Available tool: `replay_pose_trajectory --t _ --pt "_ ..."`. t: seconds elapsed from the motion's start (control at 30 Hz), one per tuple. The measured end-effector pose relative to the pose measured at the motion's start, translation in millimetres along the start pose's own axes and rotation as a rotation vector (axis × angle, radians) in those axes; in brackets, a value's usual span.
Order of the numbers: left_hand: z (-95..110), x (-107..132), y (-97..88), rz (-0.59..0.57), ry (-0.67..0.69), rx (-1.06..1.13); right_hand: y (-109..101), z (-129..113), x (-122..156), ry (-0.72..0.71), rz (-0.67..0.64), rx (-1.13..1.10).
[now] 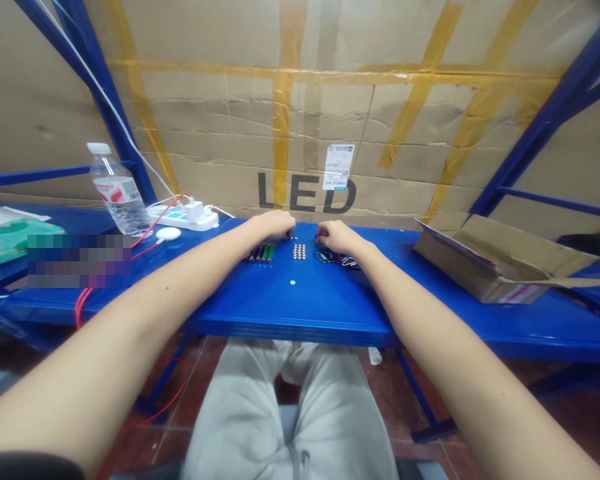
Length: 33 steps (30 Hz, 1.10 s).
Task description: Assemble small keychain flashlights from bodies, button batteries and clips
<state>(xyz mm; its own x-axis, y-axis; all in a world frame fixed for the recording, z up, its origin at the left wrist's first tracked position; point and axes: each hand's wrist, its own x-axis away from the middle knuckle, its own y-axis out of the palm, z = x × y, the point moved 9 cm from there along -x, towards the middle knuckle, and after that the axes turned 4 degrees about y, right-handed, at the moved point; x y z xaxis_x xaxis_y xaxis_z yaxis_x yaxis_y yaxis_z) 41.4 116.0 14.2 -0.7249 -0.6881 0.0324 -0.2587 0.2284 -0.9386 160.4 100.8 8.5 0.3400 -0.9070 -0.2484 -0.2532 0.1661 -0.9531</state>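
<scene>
My left hand (279,225) rests at the back of the blue table with its fingers closed, by a few tiny silver pieces; what they pinch is too small to tell. Just in front lies a row of small metallic tubes (263,252), green and dark. My right hand (337,235) has its fingers pinched around a small dark purplish piece that I cannot make out. Beneath it, partly covered by the wrist, are several coloured carabiners (334,258). Between the hands sits a neat block of small round silver button cells (299,251). Nearer me lies a single whitish disc (293,283).
An open cardboard box (485,263) stands at right on the blue table (260,300). At left are a water bottle (117,193), a power strip (183,217) with cables, a white round device (169,234) and a green packet (15,240). A large taped carton (220,133) closes the back.
</scene>
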Motion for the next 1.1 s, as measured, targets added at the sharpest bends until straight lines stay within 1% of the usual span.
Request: replay_pose_trajectory --t 0.1,0.2,0.23,0.3,0.37,0.43,0.6,0.73,0.9,1.1 --pt "-12.8 6.0 2.4 0.021 -0.054 0.019 0.5 3.7 -2.2 0.004 0.029 -0.045" --pt "-27.9 13.3 8.0 0.067 -0.115 0.132 1.5 9.0 -4.5 0.037 0.052 -0.153" --pt "-30.8 15.6 10.0 0.092 -0.113 0.193 2.0 9.9 -5.3 0.045 0.057 -0.203" --pt "-31.7 19.9 12.2 0.150 -0.065 0.298 2.5 8.3 -7.1 0.039 0.071 -0.314" --pt "-30.2 23.7 13.5 0.185 -0.016 0.331 3.2 2.2 -9.6 0.004 0.083 -0.413" --pt "-29.1 26.5 14.1 0.194 -0.005 0.315 5.9 -5.7 -12.8 -0.026 0.079 -0.462" --pt "-22.4 26.6 12.3 0.165 -0.017 0.289 15.5 -23.4 -16.8 -0.044 0.021 -0.359" --pt "-18.5 24.2 14.5 0.123 -0.058 0.273 18.0 -30.4 -13.1 -0.052 -0.036 -0.316" --pt "-12.5 20.6 15.3 0.113 -0.042 0.309 13.0 -28.8 -9.9 -0.032 -0.030 -0.265" --pt "-3.2 13.4 14.2 0.125 -0.002 0.372 6.6 -21.6 -8.6 -0.018 -0.001 -0.273"
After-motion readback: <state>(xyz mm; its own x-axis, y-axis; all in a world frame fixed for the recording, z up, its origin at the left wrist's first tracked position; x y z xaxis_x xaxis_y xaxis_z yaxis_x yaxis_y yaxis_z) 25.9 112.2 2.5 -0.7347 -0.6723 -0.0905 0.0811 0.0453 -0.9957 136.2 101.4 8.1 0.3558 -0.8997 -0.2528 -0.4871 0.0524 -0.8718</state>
